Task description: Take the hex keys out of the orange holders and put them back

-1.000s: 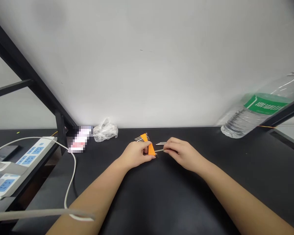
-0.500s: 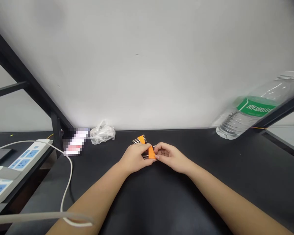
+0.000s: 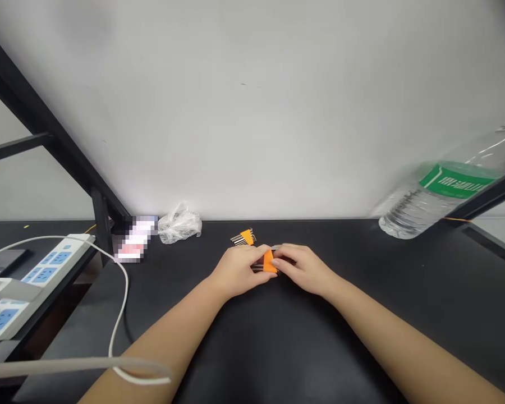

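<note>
An orange holder with metal hex keys (image 3: 270, 261) is pinched between both my hands on the black table (image 3: 278, 348). My left hand (image 3: 239, 271) is closed on its left side, fingers curled around the keys. My right hand (image 3: 302, 267) is closed against its right side, fingertips on the keys' ends. A second orange holder with hex keys (image 3: 244, 237) lies on the table just behind my left hand, untouched.
A crumpled clear plastic bag (image 3: 179, 223) lies against the white wall. A water bottle (image 3: 444, 193) with a green label stands at the right. White power strips (image 3: 33, 280) with a white cable (image 3: 120, 314) sit at the left beside a black frame post (image 3: 99, 221).
My right hand, which was holding a single key away from the holder, has moved left against the orange holder. Both hands now close on it together.
</note>
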Tool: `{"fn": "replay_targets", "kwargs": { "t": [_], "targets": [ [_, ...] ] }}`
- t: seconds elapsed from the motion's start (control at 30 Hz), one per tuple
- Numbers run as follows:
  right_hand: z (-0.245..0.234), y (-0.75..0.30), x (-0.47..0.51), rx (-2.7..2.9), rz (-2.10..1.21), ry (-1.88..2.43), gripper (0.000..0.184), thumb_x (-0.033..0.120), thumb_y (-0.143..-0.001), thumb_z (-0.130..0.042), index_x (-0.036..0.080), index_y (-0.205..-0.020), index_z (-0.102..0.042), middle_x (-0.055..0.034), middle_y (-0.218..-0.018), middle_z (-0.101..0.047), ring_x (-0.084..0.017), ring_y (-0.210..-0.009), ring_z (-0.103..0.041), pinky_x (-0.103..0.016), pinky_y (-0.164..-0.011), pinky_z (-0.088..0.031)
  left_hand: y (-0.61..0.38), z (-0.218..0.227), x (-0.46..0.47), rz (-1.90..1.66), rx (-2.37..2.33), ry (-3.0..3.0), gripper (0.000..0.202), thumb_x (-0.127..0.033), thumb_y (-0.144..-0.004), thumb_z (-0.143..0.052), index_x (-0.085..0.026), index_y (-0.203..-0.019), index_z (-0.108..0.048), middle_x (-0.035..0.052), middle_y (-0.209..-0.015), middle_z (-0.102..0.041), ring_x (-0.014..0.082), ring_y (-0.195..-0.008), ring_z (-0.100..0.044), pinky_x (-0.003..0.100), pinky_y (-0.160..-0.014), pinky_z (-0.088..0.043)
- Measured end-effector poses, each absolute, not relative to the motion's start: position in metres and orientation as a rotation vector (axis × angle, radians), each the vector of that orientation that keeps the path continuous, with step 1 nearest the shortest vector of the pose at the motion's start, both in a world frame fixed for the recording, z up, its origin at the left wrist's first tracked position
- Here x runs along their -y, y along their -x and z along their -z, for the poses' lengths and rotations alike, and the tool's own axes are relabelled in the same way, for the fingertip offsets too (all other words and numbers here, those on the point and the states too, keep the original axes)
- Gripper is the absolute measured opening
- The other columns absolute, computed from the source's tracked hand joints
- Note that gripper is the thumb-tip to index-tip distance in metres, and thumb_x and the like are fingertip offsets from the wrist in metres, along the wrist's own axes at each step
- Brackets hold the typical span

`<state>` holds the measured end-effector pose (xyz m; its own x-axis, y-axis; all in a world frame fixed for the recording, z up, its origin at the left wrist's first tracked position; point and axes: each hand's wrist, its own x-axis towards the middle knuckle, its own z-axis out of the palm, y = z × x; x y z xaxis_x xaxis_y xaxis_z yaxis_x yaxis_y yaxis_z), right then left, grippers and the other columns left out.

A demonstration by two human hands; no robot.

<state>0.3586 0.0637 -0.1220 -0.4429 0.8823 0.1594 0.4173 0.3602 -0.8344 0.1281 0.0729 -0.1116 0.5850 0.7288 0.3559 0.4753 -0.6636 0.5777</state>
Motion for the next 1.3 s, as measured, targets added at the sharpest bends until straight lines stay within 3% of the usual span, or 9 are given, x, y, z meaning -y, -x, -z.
{"fn": "replay_targets", "kwargs": {
  "t": [0.1,0.23,0.4,0.53,0.7,0.97,1.3],
  "targets": [
    [0.128,-0.369,-0.071,2.163,-0.444,1.276,0.021,0.037,-0.099,-0.056,0.024,-0.102,-0.073,-0.0054,-0.093,-0.065,-0.018,-0.078,-0.061,-0.033,-0.075,-0.049,-0.121,0.115,-0.08,-0.709,-1.062,-2.323,0.029,-0.038,-0.083,-0.075,-0.025,-0.109,-0.07,-0.0039,-0.074,-0.065,0.013,-0.066,-0.059,0.023,-0.066,-0.047],
    [0.139,-0.385,-0.08,2.228,-0.235,1.434,0.024,0.03,-0.099,-0.054,0.026,-0.11,-0.074,-0.0052,-0.1,-0.064,-0.017,-0.078,-0.063,-0.033,-0.076,-0.051,-0.115,0.124,-0.088,-0.704,-1.169,-2.251,0.049,-0.041,-0.082,-0.076,-0.027,-0.128,-0.067,-0.0052,-0.069,-0.06,0.0126,-0.064,-0.056,0.024,-0.068,-0.047],
    [0.135,-0.386,-0.079,2.324,-0.238,1.55,0.019,0.022,-0.096,-0.054,0.026,-0.1,-0.073,-0.0027,-0.098,-0.063,-0.015,-0.075,-0.062,-0.028,-0.071,-0.048,-0.113,0.13,-0.09,-0.743,-1.18,-2.217,0.056,-0.042,-0.081,-0.078,-0.028,-0.134,-0.066,-0.0048,-0.069,-0.058,0.0125,-0.064,-0.054,0.024,-0.069,-0.047],
    [0.123,-0.377,-0.069,2.403,-0.232,1.68,0.009,0.017,-0.088,-0.058,0.02,-0.083,-0.064,-0.003,-0.089,-0.062,-0.014,-0.067,-0.058,-0.027,-0.062,-0.04,-0.113,0.131,-0.09,-0.758,-1.179,-2.201,0.06,-0.042,-0.081,-0.078,-0.026,-0.136,-0.065,-0.0025,-0.074,-0.064,0.014,-0.069,-0.059,0.025,-0.073,-0.05],
    [0.112,-0.366,-0.053,2.494,-0.226,1.727,0.009,0.012,-0.081,-0.058,0.02,-0.076,-0.056,-0.0041,-0.086,-0.063,-0.014,-0.061,-0.053,-0.028,-0.055,-0.031,-0.113,0.128,-0.091,-0.743,-1.177,-2.225,0.059,-0.042,-0.079,-0.079,-0.025,-0.134,-0.067,-0.0004,-0.076,-0.066,0.0155,-0.07,-0.06,0.025,-0.071,-0.05],
    [0.101,-0.36,-0.048,2.427,-0.339,1.383,0.014,0.009,-0.085,-0.053,0.022,-0.081,-0.05,-0.0002,-0.082,-0.06,-0.014,-0.067,-0.054,-0.026,-0.061,-0.038,-0.113,0.127,-0.09,-0.718,-1.166,-2.261,0.059,-0.044,-0.081,-0.078,-0.028,-0.136,-0.066,-0.0029,-0.073,-0.06,0.0131,-0.066,-0.053,0.023,-0.069,-0.047],
    [0.102,-0.365,-0.047,2.394,-0.352,1.31,0.013,0.01,-0.087,-0.053,0.023,-0.086,-0.053,-0.0012,-0.085,-0.061,-0.015,-0.069,-0.056,-0.027,-0.065,-0.043,-0.114,0.127,-0.089,-0.735,-1.128,-2.233,0.062,-0.045,-0.08,-0.078,-0.028,-0.138,-0.064,-0.0034,-0.072,-0.056,0.0122,-0.065,-0.048,0.023,-0.068,-0.046]
  ]
}}
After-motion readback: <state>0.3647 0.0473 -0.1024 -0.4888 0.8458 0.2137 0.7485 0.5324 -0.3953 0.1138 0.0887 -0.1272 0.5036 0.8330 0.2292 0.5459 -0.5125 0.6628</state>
